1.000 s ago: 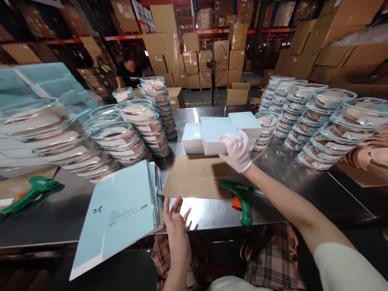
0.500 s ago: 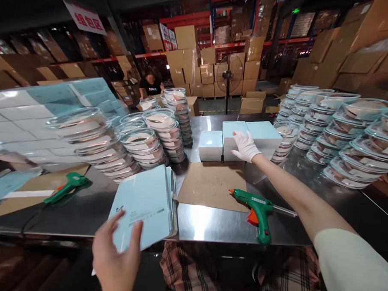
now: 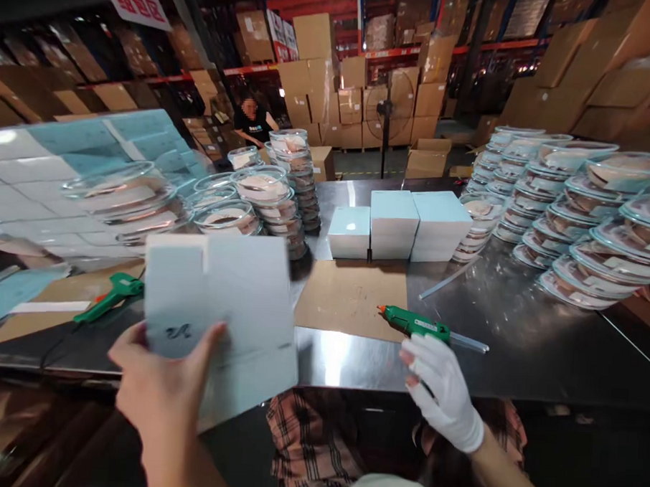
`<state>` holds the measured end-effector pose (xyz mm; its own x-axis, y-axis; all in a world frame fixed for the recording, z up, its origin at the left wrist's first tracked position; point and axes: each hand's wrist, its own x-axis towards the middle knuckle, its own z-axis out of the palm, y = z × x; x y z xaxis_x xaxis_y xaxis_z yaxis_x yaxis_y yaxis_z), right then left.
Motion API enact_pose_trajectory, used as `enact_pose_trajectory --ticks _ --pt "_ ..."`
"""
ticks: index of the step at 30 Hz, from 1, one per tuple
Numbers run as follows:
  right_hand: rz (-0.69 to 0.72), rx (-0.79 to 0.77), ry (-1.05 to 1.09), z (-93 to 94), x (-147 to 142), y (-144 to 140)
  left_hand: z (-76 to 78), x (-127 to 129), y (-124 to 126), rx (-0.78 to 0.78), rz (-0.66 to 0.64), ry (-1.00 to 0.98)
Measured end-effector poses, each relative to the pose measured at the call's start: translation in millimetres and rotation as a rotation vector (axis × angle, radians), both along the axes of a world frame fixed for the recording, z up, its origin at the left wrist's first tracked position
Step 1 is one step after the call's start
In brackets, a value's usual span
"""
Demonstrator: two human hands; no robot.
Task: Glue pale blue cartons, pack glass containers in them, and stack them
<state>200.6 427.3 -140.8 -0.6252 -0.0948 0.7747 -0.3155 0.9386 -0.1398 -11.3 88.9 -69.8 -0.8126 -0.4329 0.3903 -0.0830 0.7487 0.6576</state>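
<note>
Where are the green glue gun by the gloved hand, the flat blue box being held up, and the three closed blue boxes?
glue gun [image 3: 414, 323], head view, barrel.
flat box [image 3: 236, 297], head view, front panel.
closed boxes [image 3: 394, 214], head view, middle box's lid.

Bare left hand raised with its grip closed, gloved right hand curled low

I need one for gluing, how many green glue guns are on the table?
2. One glue gun lies by the gloved right hand; the second glue gun lies at the left, beyond the flat box in the left hand.
</note>
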Motion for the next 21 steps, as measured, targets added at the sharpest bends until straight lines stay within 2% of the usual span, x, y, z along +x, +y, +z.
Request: enact_pose_trajectory --ticks 1,3,5,7,10,13,15,17,21 --pt "-0.016 -0.001 0.035 13.6 -1.3 -1.4 1.5 16.8 18.6 -0.013 -0.127 0.057" --pt "-0.065 0.026 0.090 43.1 -8.8 -6.0 -8.1 48.7 56.8 -0.032 -0.524 0.087" --pt "-0.142 0.000 0.092 64.9 -15.4 -11.7 -31.9 75.1 85.1 -0.031 -0.847 0.092" --pt "-0.171 -0.132 0.027 71.6 -15.9 -15.4 -59.8 91.0 96.3 -0.045 -1.021 0.109" --pt "-0.081 -0.536 -0.278 54.4 -5.9 -12.1 -89.5 93.9 85.3 -0.153 -1.102 0.088" --pt "0.212 -0.917 -0.809 20.2 8.2 -6.4 -101.3 87.7 62.5 -0.313 -1.168 -0.070" --pt "0.445 -1.043 -1.068 -2.6 17.0 -10.1 -108.2 87.3 50.3 -0.380 -1.252 -0.214" --pt "0.571 -1.121 -1.192 -20.9 24.9 -19.7 -119.0 92.0 42.1 -0.385 -1.358 -0.286" --pt "0.574 -1.286 -1.253 -40.6 38.4 -33.7 -145.5 110.2 29.0 -0.317 -1.483 -0.333"
